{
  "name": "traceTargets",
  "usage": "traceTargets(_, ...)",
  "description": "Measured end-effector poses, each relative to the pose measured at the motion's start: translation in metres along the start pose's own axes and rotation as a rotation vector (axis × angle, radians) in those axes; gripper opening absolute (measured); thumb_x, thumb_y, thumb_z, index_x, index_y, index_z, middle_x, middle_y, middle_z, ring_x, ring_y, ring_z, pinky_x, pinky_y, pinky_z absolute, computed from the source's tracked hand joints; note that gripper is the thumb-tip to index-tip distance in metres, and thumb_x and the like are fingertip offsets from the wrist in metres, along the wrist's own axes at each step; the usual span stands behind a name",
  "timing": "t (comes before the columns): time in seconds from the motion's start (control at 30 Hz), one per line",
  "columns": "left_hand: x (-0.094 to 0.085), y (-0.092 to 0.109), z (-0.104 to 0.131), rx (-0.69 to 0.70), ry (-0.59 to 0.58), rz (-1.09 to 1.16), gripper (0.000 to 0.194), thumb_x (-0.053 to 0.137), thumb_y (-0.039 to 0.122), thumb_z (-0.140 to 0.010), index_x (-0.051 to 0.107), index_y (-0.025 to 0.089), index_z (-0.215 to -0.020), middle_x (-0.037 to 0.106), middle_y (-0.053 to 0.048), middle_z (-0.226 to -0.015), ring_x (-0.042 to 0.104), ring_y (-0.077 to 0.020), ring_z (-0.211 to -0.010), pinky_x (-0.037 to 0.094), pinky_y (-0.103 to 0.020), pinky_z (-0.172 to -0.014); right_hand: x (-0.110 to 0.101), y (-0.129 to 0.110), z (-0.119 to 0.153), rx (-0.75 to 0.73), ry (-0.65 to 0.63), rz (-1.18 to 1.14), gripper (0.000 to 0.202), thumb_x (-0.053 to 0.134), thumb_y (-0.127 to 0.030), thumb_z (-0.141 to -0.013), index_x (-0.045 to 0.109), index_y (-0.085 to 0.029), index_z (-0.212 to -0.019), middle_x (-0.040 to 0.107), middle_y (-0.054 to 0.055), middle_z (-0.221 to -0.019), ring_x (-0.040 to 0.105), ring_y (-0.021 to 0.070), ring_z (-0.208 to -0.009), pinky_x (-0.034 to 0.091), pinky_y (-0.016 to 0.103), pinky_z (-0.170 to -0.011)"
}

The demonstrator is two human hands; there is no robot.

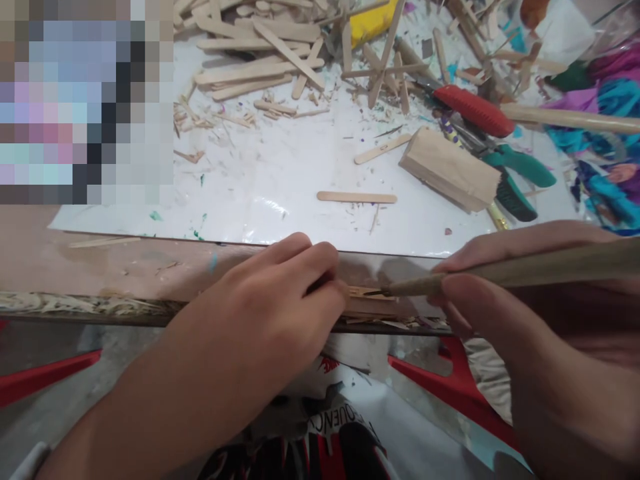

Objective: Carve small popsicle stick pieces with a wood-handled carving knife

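left hand (285, 293): fingers bunched on a thin wooden stick (355, 291) that shows between the hands; right hand (530, 350): closed round a wooden-handled tool (525, 268), tip at that stick; progress: held stick seemingly part worked, finish not visible; beyond the hands, one marked stick (383, 149), probably done; nearer them, one plain stick (357, 197); farther off, piled sticks (289, 56), apparently unworked
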State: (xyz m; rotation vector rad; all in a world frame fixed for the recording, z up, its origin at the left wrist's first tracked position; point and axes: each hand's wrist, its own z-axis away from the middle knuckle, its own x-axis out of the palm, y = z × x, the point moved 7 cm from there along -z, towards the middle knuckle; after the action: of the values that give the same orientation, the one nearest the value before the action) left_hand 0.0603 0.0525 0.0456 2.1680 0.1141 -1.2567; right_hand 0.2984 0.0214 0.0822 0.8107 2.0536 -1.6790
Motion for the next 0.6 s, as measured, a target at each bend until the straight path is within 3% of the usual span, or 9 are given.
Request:
traceTargets(0.07,0.000,0.001,-0.001,-0.005,-0.008,-0.011,0.046,0.057,-0.009,-0.118,0.083,0.022,-0.096,0.086,-0.005,-0.115,0.075,-0.0247,-0.108,0.063,-0.043,-0.091,0.008,-0.004,-0.008,0.012,-0.041,-0.010,0.015,0.098,-0.028,-0.112,0.090,-0.033,-0.101,0.083,-0.002,-0.095,0.063,0.0151,-0.064,0.066,0.035,-0.066)
traceTargets(0.2,-0.001,0.001,-0.001,-0.048,-0.028,-0.003,0.049,0.053,-0.011,-0.118,0.085,0.021,-0.098,0.085,-0.004,-0.116,0.077,-0.0244,-0.108,0.063,-0.043,-0.089,0.013,-0.006,-0.015,-0.080,-0.133,0.097,0.020,0.092,-0.036,-0.121,0.092,-0.035,-0.101,0.084,-0.003,-0.089,0.070,0.0147,-0.068,0.057,0.032,-0.060)
traceTargets(0.37,-0.001,-0.002,0.001,-0.081,-0.005,0.017,0.049,0.049,-0.008,-0.120,0.085,0.022,-0.106,0.086,-0.002,-0.125,0.080,-0.0223,-0.112,0.064,-0.040,-0.093,0.019,-0.009,-0.017,-0.284,-0.237,0.119,0.016,0.083,-0.034,-0.127,0.088,-0.036,-0.112,0.086,-0.005,-0.090,0.075,0.0149,-0.066,0.058,0.030,-0.060)
traceTargets(0.6,0.002,-0.005,0.002,-0.114,-0.013,0.057,0.044,0.053,-0.001,-0.124,0.085,0.022,-0.104,0.084,-0.001,-0.119,0.081,-0.0224,-0.109,0.065,-0.039,-0.091,0.018,-0.018,-0.023,-0.269,-0.310,0.170,0.014,0.080,-0.043,-0.129,0.086,-0.038,-0.117,0.081,-0.007,-0.087,0.074,0.0166,-0.063,0.063,0.035,-0.066)
